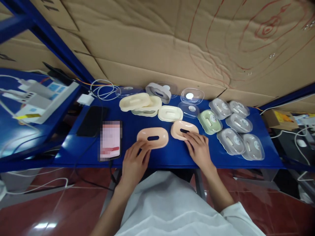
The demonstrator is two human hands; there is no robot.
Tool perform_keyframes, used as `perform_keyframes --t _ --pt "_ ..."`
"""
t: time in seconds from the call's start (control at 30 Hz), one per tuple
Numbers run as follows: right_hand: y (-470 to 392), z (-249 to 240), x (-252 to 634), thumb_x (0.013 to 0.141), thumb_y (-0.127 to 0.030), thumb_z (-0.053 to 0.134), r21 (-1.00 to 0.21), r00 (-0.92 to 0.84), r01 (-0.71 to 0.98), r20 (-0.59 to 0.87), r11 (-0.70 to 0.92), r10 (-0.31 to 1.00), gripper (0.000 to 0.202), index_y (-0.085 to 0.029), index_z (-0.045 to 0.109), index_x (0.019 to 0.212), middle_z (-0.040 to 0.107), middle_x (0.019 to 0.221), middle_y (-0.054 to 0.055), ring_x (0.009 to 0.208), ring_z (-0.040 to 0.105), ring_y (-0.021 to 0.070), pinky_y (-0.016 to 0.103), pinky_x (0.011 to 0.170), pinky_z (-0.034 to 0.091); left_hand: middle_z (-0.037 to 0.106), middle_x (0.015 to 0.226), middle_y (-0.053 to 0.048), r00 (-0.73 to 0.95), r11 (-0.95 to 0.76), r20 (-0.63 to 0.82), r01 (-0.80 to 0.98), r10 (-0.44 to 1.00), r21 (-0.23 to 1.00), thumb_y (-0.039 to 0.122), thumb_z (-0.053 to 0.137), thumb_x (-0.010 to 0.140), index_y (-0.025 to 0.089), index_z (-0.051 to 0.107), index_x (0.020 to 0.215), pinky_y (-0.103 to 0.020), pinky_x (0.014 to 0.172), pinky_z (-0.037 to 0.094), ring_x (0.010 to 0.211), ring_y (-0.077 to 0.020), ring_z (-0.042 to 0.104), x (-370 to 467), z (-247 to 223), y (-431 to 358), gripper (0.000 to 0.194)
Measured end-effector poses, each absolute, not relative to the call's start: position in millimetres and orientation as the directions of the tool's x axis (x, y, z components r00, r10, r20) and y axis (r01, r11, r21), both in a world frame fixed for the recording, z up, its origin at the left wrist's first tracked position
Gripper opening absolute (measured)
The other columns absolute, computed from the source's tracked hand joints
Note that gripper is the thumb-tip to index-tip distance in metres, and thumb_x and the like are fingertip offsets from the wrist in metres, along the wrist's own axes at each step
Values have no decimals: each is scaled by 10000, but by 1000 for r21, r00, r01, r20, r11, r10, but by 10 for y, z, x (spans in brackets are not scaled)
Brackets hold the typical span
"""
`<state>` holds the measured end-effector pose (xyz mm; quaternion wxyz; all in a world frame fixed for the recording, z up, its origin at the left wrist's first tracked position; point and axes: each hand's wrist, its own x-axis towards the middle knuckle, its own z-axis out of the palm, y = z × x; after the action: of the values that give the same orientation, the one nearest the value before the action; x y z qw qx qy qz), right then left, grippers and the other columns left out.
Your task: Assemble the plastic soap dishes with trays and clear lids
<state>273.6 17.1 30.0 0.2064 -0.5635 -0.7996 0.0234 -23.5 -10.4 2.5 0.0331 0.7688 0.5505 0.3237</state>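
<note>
1. Pale garment [167,206] was nearest, below bench [157,160] edge.
2. Left hand [136,155] touched left peach dish [154,132]; right hand [198,147], right peach dish [184,125].
3. Dishes were apart, near bench front; couldn't tell if either grip was closed.

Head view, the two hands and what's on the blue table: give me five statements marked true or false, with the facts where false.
1. The left hand touches a peach slotted tray at its near rim. True.
2. A green lidded box stands beside grey lidded boxes. True.
3. The right hand is on the green lidded box. False: it is on the other peach slotted tray.
4. The smartphone lies right of both hands. False: it lies left of the left hand.
5. The two peach trays are stacked. False: they are side by side.
</note>
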Motion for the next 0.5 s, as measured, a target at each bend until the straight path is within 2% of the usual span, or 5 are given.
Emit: perform_keyframes --t 0.1,0.2,0.27,0.37,0.5 --pt "68 338 2793 1107 -331 528 -238 -348 883 248 405 904 361 -322 653 1446 714 1426 83 1326 639 310 544 1137 358 652 1416 -167 30 -268 463 849 886 457 175 574 1034 227 654 1347 -496 1096 529 1348 -326 623 -291 31 -20 328" --pt "92 424 2736 1122 -375 496 -262 -401 854 218 449 890 400 -322 595 1506 650 1522 83 1419 581 301 558 1208 301 546 1568 -190 -15 -240 483 855 875 460 171 556 1036 251 591 1464 -608 1201 418 1476 -367 525 -207 72 37 437" --pt "268 469 2662 1146 -351 415 -301 -410 832 234 466 882 426 -296 555 1544 622 1559 78 1468 542 269 520 1228 304 551 1577 -179 61 -318 501 838 863 444 152 552 1034 262 567 1496 -620 1234 370 1510 -357 494 -83 114 37 476" --pt "723 469 2562 1159 -323 320 -362 -431 792 238 491 870 465 -234 541 1559 603 1582 78 1508 501 234 455 1217 351 584 1568 -147 343 -537 466 750 816 387 183 562 1047 266 576 1499 -583 1247 368 1508 -324 500 136 166 -12 460" --pt "1226 408 2563 1162 -377 312 -345 -457 808 145 478 877 486 -215 579 1534 652 1524 105 1474 534 278 510 1198 360 678 1451 -111 535 -647 374 692 758 320 243 599 1049 265 693 1342 -638 1266 309 1373 -316 599 286 162 -114 308"
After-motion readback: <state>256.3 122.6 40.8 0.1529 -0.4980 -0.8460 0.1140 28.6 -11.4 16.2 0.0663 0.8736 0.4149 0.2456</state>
